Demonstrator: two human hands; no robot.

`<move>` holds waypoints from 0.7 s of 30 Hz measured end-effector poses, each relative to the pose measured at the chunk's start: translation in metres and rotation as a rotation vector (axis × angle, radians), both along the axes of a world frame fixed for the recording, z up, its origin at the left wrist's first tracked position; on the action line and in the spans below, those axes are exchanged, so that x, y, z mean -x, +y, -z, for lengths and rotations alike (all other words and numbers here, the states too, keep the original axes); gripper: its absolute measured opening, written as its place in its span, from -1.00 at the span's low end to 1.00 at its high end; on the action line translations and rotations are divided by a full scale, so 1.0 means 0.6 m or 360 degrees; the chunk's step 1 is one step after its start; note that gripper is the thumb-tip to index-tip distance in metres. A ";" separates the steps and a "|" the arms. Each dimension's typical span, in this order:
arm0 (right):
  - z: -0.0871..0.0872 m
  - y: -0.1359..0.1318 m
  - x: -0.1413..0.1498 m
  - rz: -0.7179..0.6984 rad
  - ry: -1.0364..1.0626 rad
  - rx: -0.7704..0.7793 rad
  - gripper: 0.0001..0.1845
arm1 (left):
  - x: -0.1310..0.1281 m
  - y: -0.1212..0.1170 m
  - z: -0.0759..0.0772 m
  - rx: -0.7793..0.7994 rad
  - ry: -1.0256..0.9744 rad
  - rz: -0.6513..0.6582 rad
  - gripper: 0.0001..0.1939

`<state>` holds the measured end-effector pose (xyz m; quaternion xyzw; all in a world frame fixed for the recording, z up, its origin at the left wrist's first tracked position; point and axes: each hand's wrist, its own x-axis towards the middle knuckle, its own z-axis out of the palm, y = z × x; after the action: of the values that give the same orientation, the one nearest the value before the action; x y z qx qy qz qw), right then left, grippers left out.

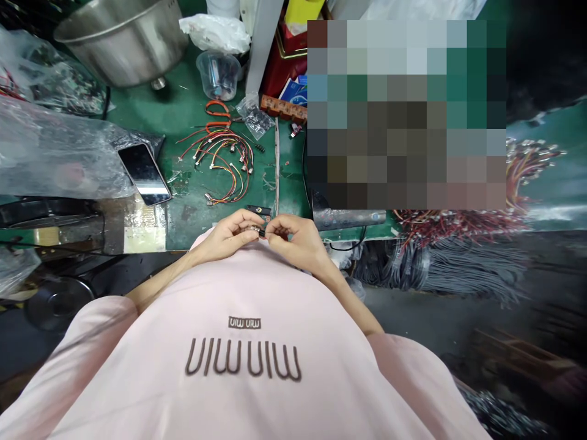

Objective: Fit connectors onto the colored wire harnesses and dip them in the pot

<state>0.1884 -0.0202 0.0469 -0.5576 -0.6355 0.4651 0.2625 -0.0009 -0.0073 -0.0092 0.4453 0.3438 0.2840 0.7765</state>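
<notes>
At the table's front edge, a small black and silver part (260,232) sits between my two hands; its exact kind is too small to make out. My left hand (232,235) pinches its silver end between thumb and fingers. On the black end, the fingertips of my right hand (296,239) are closed, partly hiding it. Just beyond my fingers lies a small black rectangular piece (259,209). Farther back, several red, yellow and white wire leads (229,156) with small connectors are spread on the green table (183,214), beside orange-handled pliers (217,116).
A smartphone (145,174) and plastic bags (68,153) lie to the left, below a steel pot (123,43). A clear tub (219,73) stands at the back. Rightward are a dark metal cylinder (351,218), a heap of red wires (458,226) and hanging grey cables (458,263).
</notes>
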 end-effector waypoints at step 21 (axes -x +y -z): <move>0.137 0.028 -0.104 0.0332 -0.0490 0.0134 -0.52 | 0.024 0.026 0.101 0.0237 0.0491 -0.0335 -0.55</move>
<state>0.2506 -0.0032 -0.0355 -0.6956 -0.5868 0.3708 0.1854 -0.0154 0.0081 -0.0697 0.3864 0.5233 0.2657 0.7115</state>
